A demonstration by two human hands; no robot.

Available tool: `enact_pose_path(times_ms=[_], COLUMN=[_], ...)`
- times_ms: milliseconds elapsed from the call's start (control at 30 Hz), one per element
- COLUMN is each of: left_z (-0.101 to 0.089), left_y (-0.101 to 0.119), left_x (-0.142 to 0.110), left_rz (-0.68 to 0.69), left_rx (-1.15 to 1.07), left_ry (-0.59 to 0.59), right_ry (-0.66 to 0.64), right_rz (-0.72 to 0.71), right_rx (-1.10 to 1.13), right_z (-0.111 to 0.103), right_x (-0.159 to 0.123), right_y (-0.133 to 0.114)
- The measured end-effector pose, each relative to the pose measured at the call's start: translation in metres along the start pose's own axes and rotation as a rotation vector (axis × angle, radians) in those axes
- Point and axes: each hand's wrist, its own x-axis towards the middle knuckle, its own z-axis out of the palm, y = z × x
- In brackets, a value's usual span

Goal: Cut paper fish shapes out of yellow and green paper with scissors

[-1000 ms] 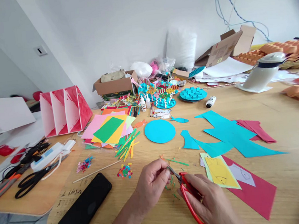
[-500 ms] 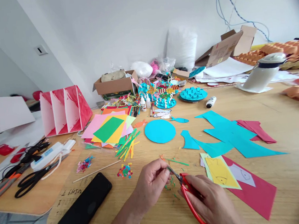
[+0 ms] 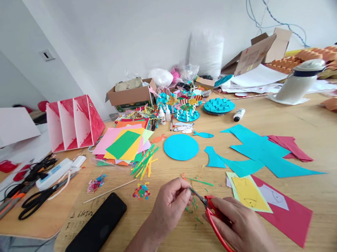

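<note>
My right hand is wrapped round the handles of red-handled scissors, whose blades point up and left. At the blade tips, my left hand is closed in a pinch; what its fingers hold is hidden or too small to make out. Tiny green and orange paper snips lie on the table under the scissors, with a thin green strip just beyond. To the right, a yellow paper with a drawn fish and a white fish drawing rest on red paper.
A blue paper disc and blue offcuts lie ahead. Left are a black phone, a thin stick, confetti dots, cut strips and stacked coloured paper. A white jug stands back right.
The whole view has shifted slightly. Both hands and the scissors keep nearly the same pose, with the blade tips still at my left fingertips.
</note>
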Motion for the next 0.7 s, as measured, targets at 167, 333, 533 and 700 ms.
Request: enact_pose_path(times_ms=[167, 333, 533, 700], left_z=[-0.0001, -0.0002, -0.0022, -0.0028], left_y=[0.0006, 0.0011, -0.0032, -0.0035], left_x=[0.0000, -0.0006, -0.0009, -0.0011], left_rz=[-0.006, -0.023, 0.002, 0.006], left_rx=[0.004, -0.001, 0.019, 0.023], left_ry=[0.014, 0.020, 0.008, 0.026], right_ry=[-0.008, -0.024, -0.031, -0.037], right_rz=[-0.006, -0.025, -0.034, -0.013], right_rx=[-0.008, -0.020, -0.052, -0.047], right_z=[0.0011, 0.0002, -0.0030, -0.0016], right_x=[-0.0015, -0.0018, -0.0016, -0.0018], right_y=[0.0032, 0.0036, 0.0009, 0.0012])
